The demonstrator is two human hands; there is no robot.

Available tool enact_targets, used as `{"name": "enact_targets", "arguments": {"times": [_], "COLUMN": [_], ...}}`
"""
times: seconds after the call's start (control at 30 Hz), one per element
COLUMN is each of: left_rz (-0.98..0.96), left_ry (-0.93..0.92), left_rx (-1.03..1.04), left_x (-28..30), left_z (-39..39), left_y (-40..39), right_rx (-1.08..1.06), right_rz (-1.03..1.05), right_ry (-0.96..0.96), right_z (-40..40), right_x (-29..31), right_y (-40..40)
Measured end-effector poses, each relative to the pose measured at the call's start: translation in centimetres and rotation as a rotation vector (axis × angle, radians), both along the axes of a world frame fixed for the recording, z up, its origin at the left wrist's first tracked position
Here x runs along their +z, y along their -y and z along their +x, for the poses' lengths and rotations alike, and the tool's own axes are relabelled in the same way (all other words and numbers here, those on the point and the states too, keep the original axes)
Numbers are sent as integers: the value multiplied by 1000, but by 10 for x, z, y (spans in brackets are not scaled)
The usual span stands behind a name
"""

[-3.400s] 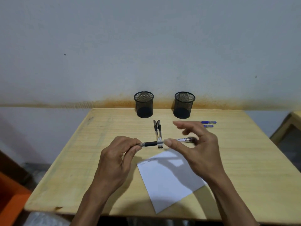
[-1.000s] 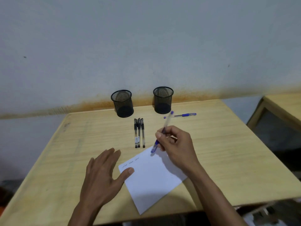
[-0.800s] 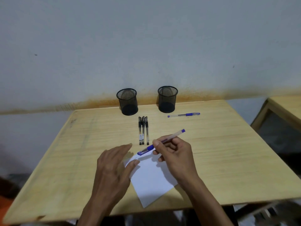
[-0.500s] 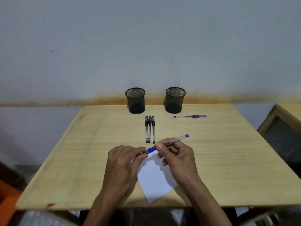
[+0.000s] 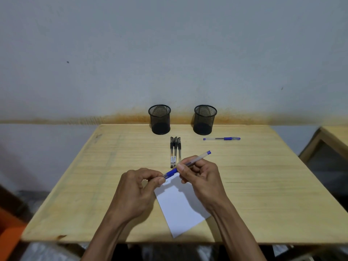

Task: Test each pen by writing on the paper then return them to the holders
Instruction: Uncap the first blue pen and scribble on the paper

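Step in hand: uncapping the blue pen (image 5: pixel 188 162) above the paper (image 5: pixel 180 204), judging by the pinch at its cap end.
Right hand (image 5: pixel 202 178): grip clenched on the barrel, pen slanted, tail end pointing toward the far right corner of the counter (image 5: pixel 263 185).
Left hand (image 5: pixel 137 191): grip pinched on the blue cap end, just above the paper's far corner.
Doing it well: pull straight along the barrel, no bending; keep the cap in the left grip for recapping; press the paper flat before writing.
Paper: near the front edge, middle, faint marks at its far corner.
Black pens (image 5: pixel 175 151): three side by side, mid-counter.
Second blue pen (image 5: pixel 222 138): lying before the right holder (image 5: pixel 205 119).
Holders: left holder (image 5: pixel 159 119) and right one at the back edge, apparently empty.
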State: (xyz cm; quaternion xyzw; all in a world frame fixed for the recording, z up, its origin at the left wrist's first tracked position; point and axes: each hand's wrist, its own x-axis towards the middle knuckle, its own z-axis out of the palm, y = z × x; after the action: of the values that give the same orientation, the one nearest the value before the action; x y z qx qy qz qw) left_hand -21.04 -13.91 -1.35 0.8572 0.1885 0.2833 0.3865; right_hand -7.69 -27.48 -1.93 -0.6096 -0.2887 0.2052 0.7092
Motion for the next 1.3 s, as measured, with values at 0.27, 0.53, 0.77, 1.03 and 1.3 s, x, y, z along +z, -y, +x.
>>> {"name": "enact_targets", "arguments": {"times": [0.27,0.53,0.77,1.03,1.3], "left_rz": [330,267,157,231,317], "left_ry": [81,51,54,-200,-287], "left_rx": [128,264,275,269,290], "left_x": [-13,-17,-36,-55,-66], "left_z": [-12,-22,4,37,42], "left_y": [-25,-50,-49,-79,-89], "right_rx": [-319,-264,-276,-297,-298], "right_rz": [76,-64,-73,-120,-90], "right_ry": [-180,-60,-34,-20,-70], "right_z": [27,32,14,19,17], "right_x": [5,3,-14,-20,-25], "right_y": [12,26,18,24,25]}}
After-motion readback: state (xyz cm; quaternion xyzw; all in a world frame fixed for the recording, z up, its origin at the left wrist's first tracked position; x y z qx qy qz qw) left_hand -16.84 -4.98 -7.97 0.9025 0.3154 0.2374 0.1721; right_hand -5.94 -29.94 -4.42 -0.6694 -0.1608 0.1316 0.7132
